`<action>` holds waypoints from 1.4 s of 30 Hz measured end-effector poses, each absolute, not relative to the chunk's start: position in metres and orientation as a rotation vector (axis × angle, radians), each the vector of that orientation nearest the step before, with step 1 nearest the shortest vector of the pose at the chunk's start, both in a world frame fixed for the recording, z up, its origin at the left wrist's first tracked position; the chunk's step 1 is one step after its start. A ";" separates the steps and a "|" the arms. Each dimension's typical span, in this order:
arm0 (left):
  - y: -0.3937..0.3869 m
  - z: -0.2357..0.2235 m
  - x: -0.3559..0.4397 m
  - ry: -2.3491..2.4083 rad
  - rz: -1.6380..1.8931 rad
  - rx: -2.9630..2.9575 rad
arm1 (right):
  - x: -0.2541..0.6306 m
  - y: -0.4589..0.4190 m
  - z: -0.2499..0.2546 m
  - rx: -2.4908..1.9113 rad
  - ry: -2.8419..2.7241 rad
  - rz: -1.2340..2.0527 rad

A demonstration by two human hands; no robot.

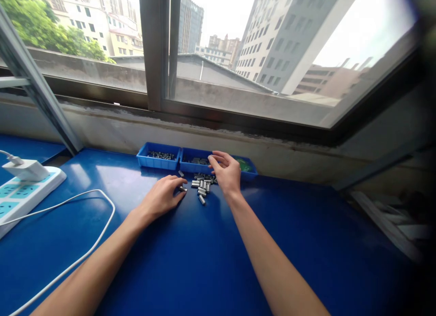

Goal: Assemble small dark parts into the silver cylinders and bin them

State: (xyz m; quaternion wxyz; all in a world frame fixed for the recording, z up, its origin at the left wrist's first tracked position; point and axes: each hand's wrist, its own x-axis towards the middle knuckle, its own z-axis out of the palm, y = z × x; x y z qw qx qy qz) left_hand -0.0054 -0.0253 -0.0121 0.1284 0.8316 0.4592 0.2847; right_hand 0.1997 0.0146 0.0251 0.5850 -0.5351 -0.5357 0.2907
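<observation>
My left hand rests low over the blue table, its thumb and fingers curled round a small metallic block. Another small grey block lies just beyond those fingers. To the right is a loose pile of small silvery blocks, between my two hands. My right hand is raised by the front of the middle blue bin, thumb and fingers drawn together. Whatever it may hold is too small to make out. Dark grey pieces lie in that bin, partly hidden by the hand.
A left blue bin holds many small metal parts. The right bin contains something green. A white power strip with a plugged charger and a looping white cable occupy the left side. Behind runs a window wall.
</observation>
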 end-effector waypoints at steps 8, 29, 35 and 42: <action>-0.026 -0.010 -0.005 1.266 0.816 2.321 | 0.203 -0.036 -0.003 -1.216 -1.371 0.820; -0.037 -0.005 0.017 1.031 1.374 2.192 | 0.195 -0.036 -0.006 -1.094 -1.373 1.221; -0.038 -0.004 0.017 1.116 1.349 2.199 | 0.198 -0.033 -0.010 -1.097 -1.343 1.193; -0.030 -0.012 0.008 1.390 1.071 2.449 | 0.207 -0.026 -0.012 -1.128 -1.244 1.152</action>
